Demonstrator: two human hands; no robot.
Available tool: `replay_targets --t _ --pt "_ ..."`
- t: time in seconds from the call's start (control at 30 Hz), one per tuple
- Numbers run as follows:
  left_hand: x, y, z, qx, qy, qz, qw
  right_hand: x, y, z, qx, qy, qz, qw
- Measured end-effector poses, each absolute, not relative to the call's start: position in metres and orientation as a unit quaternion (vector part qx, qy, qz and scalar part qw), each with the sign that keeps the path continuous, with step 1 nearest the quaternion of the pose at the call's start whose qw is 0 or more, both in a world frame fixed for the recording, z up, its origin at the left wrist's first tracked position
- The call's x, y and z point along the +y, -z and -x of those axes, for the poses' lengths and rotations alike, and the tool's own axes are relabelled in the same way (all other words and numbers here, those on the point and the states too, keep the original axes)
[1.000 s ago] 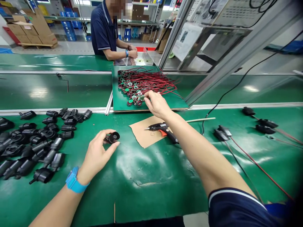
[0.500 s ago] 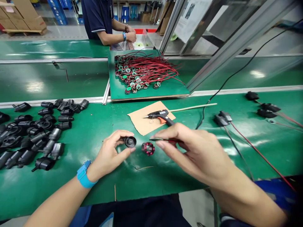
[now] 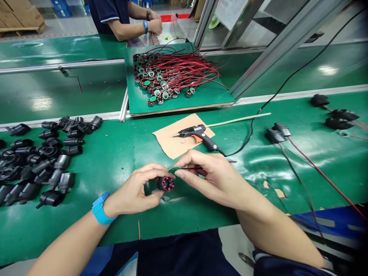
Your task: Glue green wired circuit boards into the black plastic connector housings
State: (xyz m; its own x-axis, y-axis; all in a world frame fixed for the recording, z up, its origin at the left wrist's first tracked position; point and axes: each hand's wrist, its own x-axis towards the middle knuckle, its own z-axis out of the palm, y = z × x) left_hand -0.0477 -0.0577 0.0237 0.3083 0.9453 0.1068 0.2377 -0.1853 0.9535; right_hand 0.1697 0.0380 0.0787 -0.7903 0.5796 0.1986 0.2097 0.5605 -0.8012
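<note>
My left hand (image 3: 138,190) is closed round a small black plastic housing, mostly hidden behind the fingers and the part at its mouth. At that mouth sits a round motor core (image 3: 167,184) with red-and-black windings; I cannot tell how deep it is. My right hand (image 3: 209,178) pinches a small green circuit board (image 3: 174,169), seen edge-on just above the motor core. Red and dark wires (image 3: 191,168) run from the board under my right fingers. Beyond both hands, a hot glue gun (image 3: 198,135) rests on a piece of cardboard (image 3: 163,140).
Several black housings (image 3: 54,163) lie at the left. A raised green board (image 3: 201,103) bears several wired motors (image 3: 161,90). Black parts with wires (image 3: 277,133) lie at the right, near the glue gun's cord (image 3: 253,130). Across the bench a person's hands (image 3: 155,25) work.
The motor core, previously between my hands, is now at the mouth of the housing in my left hand. My right hand has moved left with the circuit board. The view has shifted slightly.
</note>
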Motion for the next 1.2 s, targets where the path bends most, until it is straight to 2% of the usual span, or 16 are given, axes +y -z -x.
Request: replay_targets --t 0.17,0.37,0.87,1.03,1.2 --pt "-0.054 -0.023 0.050 0.452 -0.372 -0.652 0.481 0.039 -0.073 -0.169 -0.877 -0.403 0.190 0.177" --pt "-0.052 -0.023 0.055 0.454 -0.334 -0.665 0.489 0.045 -0.070 -0.183 -0.894 -0.342 0.227 0.178" --pt "-0.052 -0.017 0.056 0.427 -0.332 -0.689 0.482 0.038 -0.062 -0.173 -0.882 -0.406 0.214 0.107" --pt "-0.050 -0.017 0.062 0.449 -0.336 -0.707 0.431 0.039 -0.059 -0.181 -0.890 -0.380 0.216 0.131" --pt "-0.043 -0.007 0.065 0.479 -0.256 -0.779 0.315 0.042 -0.052 -0.180 -0.909 -0.337 0.229 0.092"
